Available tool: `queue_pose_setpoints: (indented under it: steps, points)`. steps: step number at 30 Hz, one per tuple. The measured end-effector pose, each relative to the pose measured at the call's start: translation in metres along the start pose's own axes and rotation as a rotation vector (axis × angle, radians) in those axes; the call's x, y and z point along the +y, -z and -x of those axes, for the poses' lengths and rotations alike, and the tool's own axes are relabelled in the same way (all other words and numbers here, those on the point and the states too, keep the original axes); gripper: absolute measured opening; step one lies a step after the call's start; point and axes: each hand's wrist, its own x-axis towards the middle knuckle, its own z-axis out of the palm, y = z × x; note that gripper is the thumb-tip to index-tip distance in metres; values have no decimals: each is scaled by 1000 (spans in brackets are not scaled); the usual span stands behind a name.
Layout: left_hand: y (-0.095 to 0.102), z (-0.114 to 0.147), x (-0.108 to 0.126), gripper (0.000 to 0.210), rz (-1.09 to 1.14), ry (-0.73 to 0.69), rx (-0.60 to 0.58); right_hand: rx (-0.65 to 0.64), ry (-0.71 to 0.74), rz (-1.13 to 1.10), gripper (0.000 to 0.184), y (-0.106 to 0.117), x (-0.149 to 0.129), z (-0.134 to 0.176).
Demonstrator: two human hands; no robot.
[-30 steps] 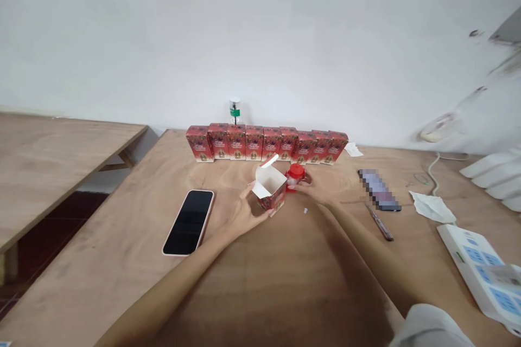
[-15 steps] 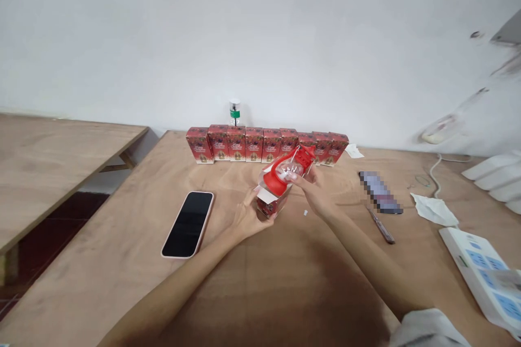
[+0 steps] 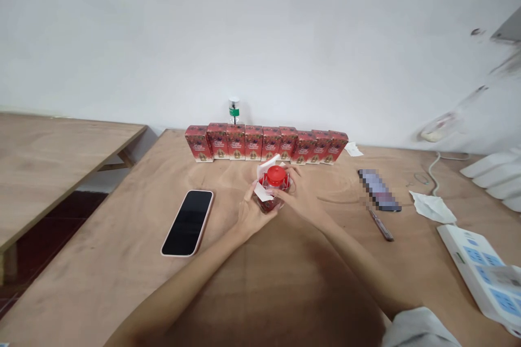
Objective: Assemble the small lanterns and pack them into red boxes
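A small red lantern stands upright in an opened red printed box, with its red cap and wire handle showing above the rim. White inner flaps of the box stick out around it. My left hand is wrapped round the box's left side and base. On the right, my right hand has its fingers closed about the lantern's upper part, close to the box's rim. The lantern's lower part is hidden inside the box.
Several closed red boxes stand in a row near the wall, a bottle with a green label behind them. A phone lies left. Another phone, a pen-like item, tissue and a power strip lie right.
The lantern, tilted and half out before, has gone down into the box and is now upright. My right hand has moved down and left with it; my left hand still holds the box.
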Motion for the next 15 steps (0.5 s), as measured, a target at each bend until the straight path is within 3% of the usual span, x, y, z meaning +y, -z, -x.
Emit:
queue_pose_setpoints:
  steps: [6,15]
  points:
    - [4,-2,-2,89,49,-14,-60,50,32,-45,42,3,12,-3]
    - [-4,2,-11,89,140,58,-56,-66,95,153,37,16,2,-32]
